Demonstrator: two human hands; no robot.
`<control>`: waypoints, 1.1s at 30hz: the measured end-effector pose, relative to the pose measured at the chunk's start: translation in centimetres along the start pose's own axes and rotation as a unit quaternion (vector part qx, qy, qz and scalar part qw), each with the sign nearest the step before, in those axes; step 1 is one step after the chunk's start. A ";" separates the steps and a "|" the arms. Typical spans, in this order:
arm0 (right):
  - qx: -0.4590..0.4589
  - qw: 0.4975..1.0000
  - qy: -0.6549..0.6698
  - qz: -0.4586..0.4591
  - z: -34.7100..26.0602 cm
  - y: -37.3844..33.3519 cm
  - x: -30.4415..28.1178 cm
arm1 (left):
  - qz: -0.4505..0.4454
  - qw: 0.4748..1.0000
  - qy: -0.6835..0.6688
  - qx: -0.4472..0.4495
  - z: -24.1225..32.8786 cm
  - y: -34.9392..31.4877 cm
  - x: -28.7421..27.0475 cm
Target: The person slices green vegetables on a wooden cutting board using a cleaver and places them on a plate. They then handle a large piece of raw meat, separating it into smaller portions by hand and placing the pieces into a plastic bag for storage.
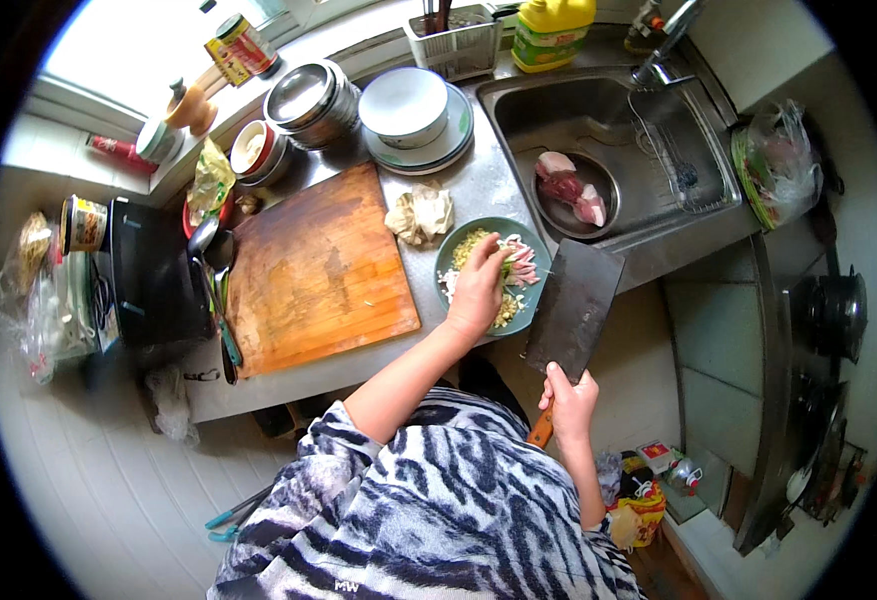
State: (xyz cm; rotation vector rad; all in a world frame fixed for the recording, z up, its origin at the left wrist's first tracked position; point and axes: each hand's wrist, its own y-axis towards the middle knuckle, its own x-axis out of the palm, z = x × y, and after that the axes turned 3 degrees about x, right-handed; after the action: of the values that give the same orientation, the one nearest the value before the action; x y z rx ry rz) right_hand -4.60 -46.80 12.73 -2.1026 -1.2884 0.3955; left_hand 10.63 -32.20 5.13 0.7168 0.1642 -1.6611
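Left hand (476, 292): we are holding it over the green plate (517, 227), fingers bent and drawn together; whether they are pinching anything, we cannot tell. Right hand (570, 402): we are gripping the cleaver (576, 300) by its handle, fingers closed around it, the broad dark blade pointing away just right of the plate. Plate: resting at the counter's (495, 175) near edge, carrying chopped yellowish bits (470, 243) and pale pink strips (523, 266). Cutting board (318, 275): lying to the left. Meat (565, 190): lying in a metal bowl (602, 172) inside the sink (588, 108), far right.
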 end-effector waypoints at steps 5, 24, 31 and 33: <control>0.005 1.000 -0.022 -0.006 0.1 -0.4 0.5 | 0.012 0.991 0.101 0.087 0.7 -0.1 -1.5; -0.013 0.997 -0.074 -0.006 0.7 -1.2 1.3 | 0.043 0.983 0.166 0.060 0.5 -1.2 1.7; -0.043 0.997 -0.071 0.002 1.3 0.0 0.7 | 0.007 0.997 -0.003 0.075 0.0 -1.5 1.1; -0.042 0.997 -0.066 0.008 1.3 0.0 0.5 | -0.004 0.996 0.000 0.088 0.5 -1.6 0.8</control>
State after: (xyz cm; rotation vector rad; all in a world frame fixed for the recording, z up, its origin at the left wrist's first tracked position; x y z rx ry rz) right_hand -5.03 -45.89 11.78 -2.1899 -1.3847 0.5021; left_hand 8.90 -32.73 4.60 0.8491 0.0206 -1.6981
